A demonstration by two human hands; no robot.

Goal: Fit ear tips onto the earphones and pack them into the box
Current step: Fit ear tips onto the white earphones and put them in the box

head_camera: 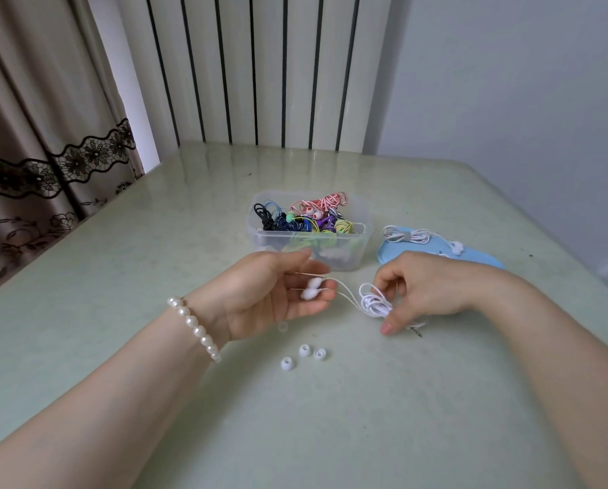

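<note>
1. The left hand point(274, 291) is palm up over the table point(118, 277), fingers curled loosely round two white earbuds point(311, 289) that lie across the fingers.
2. Thin white wires run from the earbuds rightward to a bunched white cable point(374, 303).
3. The right hand point(426, 287) pinches that cable between thumb and fingers, its fingers curled round the loops.
4. The cable's plug point(415, 332) sticks out below the right hand, just above the table.
5. Three loose white ear tips point(305, 350) lie on the table, near the left wrist and below both hands; two sit close together, the third a little to the left and nearer the camera.
6. A fourth small clear ring, perhaps another tip, shows at the heel of the left hand; I cannot tell for sure.
7. The clear plastic box point(360, 241) stands behind the hands, holding coiled earphones in many colours.
8. Right of the box lies a blue lid point(387, 250), partly hidden by the right hand.
9. A second white earphone set point(410, 236), tied in a bundle, rests on the lid.
10. A pearl bracelet point(194, 328) circles the left wrist.
11. A curtain point(48, 135) hangs at left; a radiator point(253, 65) stands behind the table.
</note>
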